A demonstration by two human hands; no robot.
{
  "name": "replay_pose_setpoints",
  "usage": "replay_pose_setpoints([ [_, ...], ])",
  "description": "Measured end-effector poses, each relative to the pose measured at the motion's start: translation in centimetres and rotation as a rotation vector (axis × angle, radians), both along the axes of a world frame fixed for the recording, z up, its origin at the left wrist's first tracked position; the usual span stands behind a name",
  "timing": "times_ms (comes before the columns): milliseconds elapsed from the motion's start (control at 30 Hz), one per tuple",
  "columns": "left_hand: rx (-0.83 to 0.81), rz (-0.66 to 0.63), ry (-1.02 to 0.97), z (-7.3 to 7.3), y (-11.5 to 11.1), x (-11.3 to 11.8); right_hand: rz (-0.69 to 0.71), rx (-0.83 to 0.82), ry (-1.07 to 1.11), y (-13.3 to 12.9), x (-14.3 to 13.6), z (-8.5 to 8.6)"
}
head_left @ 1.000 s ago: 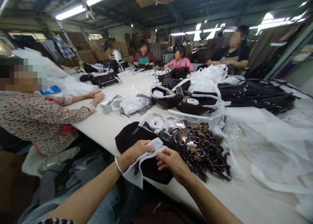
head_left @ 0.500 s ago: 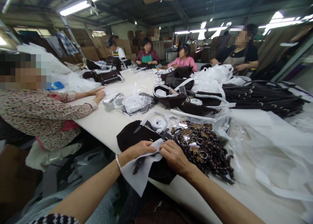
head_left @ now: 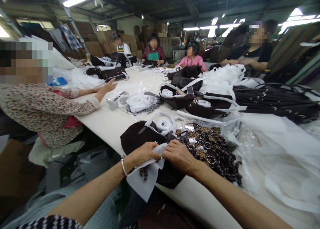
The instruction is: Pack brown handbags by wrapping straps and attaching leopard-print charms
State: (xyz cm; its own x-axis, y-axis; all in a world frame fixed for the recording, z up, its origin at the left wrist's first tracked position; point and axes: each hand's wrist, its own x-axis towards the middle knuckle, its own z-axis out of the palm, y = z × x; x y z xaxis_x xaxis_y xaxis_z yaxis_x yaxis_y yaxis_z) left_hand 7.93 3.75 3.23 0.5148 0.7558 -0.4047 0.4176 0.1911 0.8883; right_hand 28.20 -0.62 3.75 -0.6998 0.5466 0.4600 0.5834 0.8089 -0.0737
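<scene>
My left hand [head_left: 146,152] is closed, pinching a soft white sheet [head_left: 144,185] between thumb and fingers. A small dark beaded tassel [head_left: 145,174] hangs in the fold of the sheet. Fingertips of my right hand [head_left: 178,155] are closed on the sheet's upper right edge, touching close to the left thumb. Under both hands a dark brown bag [head_left: 135,137] lies at the table's front edge, with a white-wrapped strap coil [head_left: 163,125] on top. A heap of dark tasselled charms with metal rings [head_left: 210,152] lies just right of my right hand.
More dark bags [head_left: 177,97] and a clear-wrapped bundle [head_left: 141,103] lie farther back on the white table [head_left: 97,124]. Clear plastic sheeting [head_left: 280,162] spreads at right, near a stack of black straps [head_left: 275,97]. A co-worker's arm [head_left: 75,102] rests at left; several people sit beyond.
The sheet has turned slightly and its hanging corner has shifted, with the tassel lying differently. Both hands stay pinched on it. The co-worker at left has raised a hand with fingers extended.
</scene>
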Motion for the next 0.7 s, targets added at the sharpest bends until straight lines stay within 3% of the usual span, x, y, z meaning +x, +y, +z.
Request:
replay_pose_setpoints([
  [167,0.212,-0.074,0.030,1.0,-0.6,-0.1,-0.011,-0.103,0.141,1.1,0.0,-0.2],
  [367,0.439,-0.183,0.098,1.9,-1.4,-0.3,-0.001,-0.441,0.253,2.4,0.4,-0.6],
  [433,0.515,-0.172,0.164,1.9,-1.8,-0.5,-0.033,-0.504,0.318,2.7,0.3,-0.5],
  [567,0.711,-0.033,0.367,2.0,-3.1,-0.8,-0.063,-0.619,0.401,3.1,0.0,-0.3],
  [700,0.768,-0.124,0.451,3.1,-4.2,-1.0,-0.151,-0.668,0.436,3.5,-0.2,-0.7],
])
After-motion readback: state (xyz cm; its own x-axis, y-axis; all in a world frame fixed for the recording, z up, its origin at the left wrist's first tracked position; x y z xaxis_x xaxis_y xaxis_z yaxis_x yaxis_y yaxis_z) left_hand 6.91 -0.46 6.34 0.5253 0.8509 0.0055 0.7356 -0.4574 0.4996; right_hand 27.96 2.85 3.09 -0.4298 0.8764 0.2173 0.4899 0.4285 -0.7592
